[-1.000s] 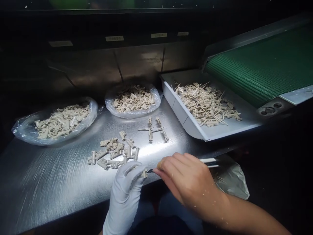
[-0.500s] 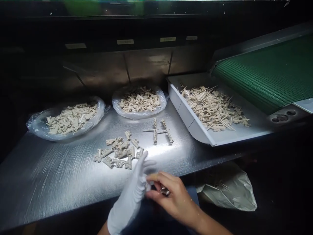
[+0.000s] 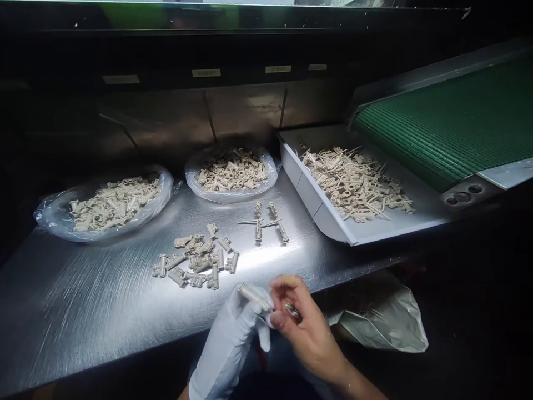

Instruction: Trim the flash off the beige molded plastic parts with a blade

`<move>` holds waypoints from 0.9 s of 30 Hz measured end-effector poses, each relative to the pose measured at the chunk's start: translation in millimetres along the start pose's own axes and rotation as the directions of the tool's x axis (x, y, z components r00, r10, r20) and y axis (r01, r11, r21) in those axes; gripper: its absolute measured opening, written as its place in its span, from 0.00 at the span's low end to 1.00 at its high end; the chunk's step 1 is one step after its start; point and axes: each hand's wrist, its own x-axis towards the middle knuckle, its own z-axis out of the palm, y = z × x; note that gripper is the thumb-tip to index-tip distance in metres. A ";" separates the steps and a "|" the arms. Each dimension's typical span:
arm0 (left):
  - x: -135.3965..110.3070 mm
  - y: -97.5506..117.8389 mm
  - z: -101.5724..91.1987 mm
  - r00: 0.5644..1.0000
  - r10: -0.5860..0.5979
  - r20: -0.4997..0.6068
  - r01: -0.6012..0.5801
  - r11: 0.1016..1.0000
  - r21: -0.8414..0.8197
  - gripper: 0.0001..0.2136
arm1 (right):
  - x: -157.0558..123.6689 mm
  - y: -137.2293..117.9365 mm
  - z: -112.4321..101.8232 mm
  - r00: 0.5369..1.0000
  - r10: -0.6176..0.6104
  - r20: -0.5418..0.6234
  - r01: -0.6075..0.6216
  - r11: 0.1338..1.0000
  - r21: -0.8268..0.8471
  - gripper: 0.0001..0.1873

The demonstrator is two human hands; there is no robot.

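Low at the near edge of the metal table (image 3: 104, 294), a beige plastic tube (image 3: 253, 296) is back in sight, lying slantwise across the gloved left hand (image 3: 234, 329)! Half a second ago those white fingers are stretched out and hide it; now they're curled and clamped on it, so the tube seems freshly turned for handling at its near right end. The bare right hand (image 3: 305, 328) comes in close there, fingers bent round a small metal tool (image 3: 292, 311), mostly hidden; whether the fingertips also touch the tube, I cannot tell. Just to the far left, loose tube pieces (image 3: 200, 262) lie scattered, looking unchanged. Farther out, two spiked pieces (image 3: 258, 229) sit side by side. Beyond them, a plastic-lined dish (image 3: 227, 196) brims with pieces, and on the far right a green conveyor belt (image 3: 449, 122) meets a heaped white tray (image 3: 327, 215).
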 end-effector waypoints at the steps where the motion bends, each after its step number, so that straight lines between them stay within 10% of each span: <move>1: -0.5 -0.9 0.9 1.000 0.009 -0.007 -0.009 1.000 0.000 0.13 | 0.2 -2.3 -0.8 0.999 -0.043 0.017 0.044 0.997 -0.065 0.19; 13: -3.5 13.3 9.7 0.990 -0.135 -0.048 0.135 0.991 0.012 0.20 | 12.7 -14.4 0.1 0.901 -0.411 0.136 0.423 0.767 -0.482 0.27; 27: 1.3 13.5 3.4 0.993 -0.113 -0.027 0.113 0.993 0.018 0.20 | 17.6 -14.8 2.0 0.864 -0.478 0.160 0.471 0.653 -0.593 0.24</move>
